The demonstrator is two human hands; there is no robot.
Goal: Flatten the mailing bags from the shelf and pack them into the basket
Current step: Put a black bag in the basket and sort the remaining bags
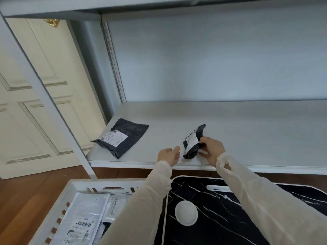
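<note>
In front of you stood the pale grey shelf unit [230, 121], its lower board running across the view, and beside it on your left a cream panelled door [35, 85] above a wooden floor [21, 195]. Below the shelf edge lay a black marble-patterned table top [221, 218] with a white round disc [186, 213] on it, and just left of that the white slatted basket [58, 195], which already held flat mailing bags [85, 220], white with printed labels. On the shelf board, well to the left, a dark grey mailing bag [122, 137] lay fairly flat with its white address label facing up. Near the front edge of the board sat a crumpled dark bag [192, 142], folded in on itself with a white label showing. Your right hand [211, 149] gripped that crumpled bag from its right side, fingers curled round the plastic. Your left hand [169, 155] hovered just beside the bag's left end, fingers relaxed and spread, holding nothing and not quite touching it
</note>
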